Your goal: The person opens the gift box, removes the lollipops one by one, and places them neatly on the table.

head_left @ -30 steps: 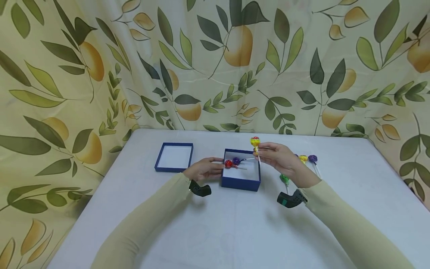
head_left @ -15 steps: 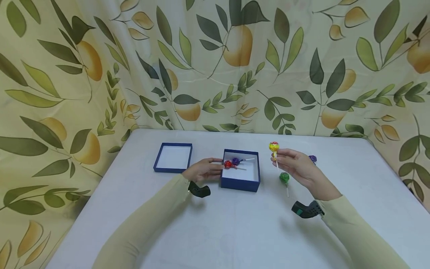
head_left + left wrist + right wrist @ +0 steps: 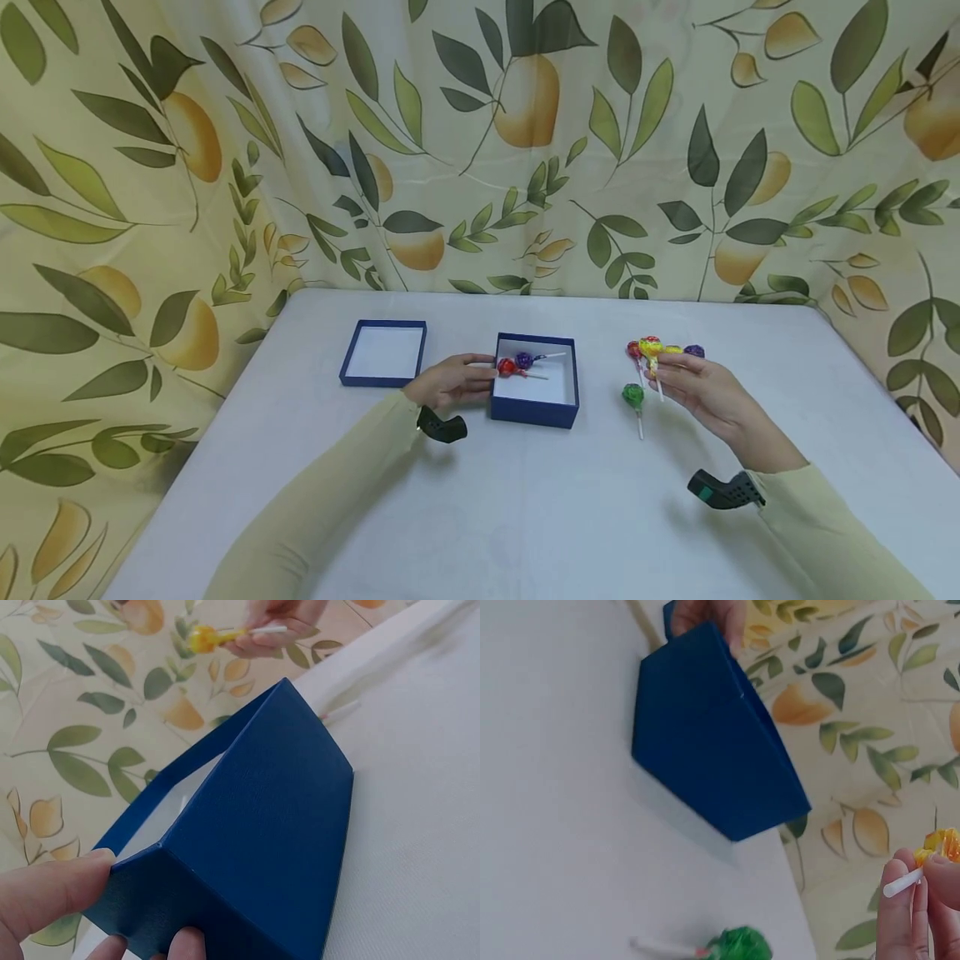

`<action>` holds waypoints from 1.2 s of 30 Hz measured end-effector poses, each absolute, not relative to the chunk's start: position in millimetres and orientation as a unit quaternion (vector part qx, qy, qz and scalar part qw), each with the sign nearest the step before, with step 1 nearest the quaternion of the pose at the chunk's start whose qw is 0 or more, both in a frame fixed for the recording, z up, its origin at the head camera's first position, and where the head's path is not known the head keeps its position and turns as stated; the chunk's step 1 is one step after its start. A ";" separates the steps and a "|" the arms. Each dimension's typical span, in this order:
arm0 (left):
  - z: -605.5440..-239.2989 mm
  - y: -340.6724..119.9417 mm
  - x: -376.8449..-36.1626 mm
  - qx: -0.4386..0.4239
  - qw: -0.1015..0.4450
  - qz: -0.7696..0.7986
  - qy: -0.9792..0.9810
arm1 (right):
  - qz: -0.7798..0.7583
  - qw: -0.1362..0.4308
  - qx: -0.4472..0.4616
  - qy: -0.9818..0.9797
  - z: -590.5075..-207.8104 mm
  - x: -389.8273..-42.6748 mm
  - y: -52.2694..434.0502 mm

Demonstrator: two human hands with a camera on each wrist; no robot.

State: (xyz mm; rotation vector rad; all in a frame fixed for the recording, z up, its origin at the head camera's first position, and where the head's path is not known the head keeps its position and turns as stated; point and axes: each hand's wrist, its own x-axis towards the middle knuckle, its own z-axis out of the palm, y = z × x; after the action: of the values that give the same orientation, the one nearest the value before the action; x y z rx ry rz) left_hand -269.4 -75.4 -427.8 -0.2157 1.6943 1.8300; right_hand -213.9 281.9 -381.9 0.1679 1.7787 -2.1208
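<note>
My left hand (image 3: 448,380) holds the left side of a blue box (image 3: 532,412), thumb at the rim and fingertips against the outer wall (image 3: 142,907). Inside lie a red lollipop (image 3: 507,367) and a purple lollipop (image 3: 524,360). To the right of the box, my right hand (image 3: 712,400) pinches a yellow lollipop (image 3: 651,347) by its stick, just below the wrapped head, which points up. Behind that hand are another red lollipop (image 3: 634,349), a second yellow one (image 3: 673,350) and a second purple one (image 3: 694,351), partly hidden. A green lollipop (image 3: 633,395) lies nearer the box.
The box's blue-edged lid (image 3: 384,353) lies white inside up on the left of the white table (image 3: 480,517). A leaf-and-fruit patterned curtain (image 3: 480,208) hangs behind the table and along its left side.
My right hand has moved right and toward me from over the box's right edge, still pinching the yellow lollipop, to beside the loose lollipops. The left hand has stayed at the box.
</note>
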 end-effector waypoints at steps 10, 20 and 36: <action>-428.3 -77.2 -269.8 -0.072 0.312 0.689 0.650 | -0.745 0.200 0.093 0.630 -394.0 -208.7 300.6; -426.2 -77.3 -270.1 -0.076 0.316 0.690 0.647 | -0.726 0.218 0.120 0.642 -408.1 -213.9 310.5; -429.2 -77.3 -269.9 -0.076 0.320 0.692 0.643 | -0.657 0.230 0.143 0.703 -429.3 -213.9 316.0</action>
State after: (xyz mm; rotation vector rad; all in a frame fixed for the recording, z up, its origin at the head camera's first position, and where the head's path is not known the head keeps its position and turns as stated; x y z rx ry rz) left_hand -269.9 -77.3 -429.2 -0.1996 1.6893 1.8188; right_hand -213.9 316.0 -429.3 0.3937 1.9344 -1.8089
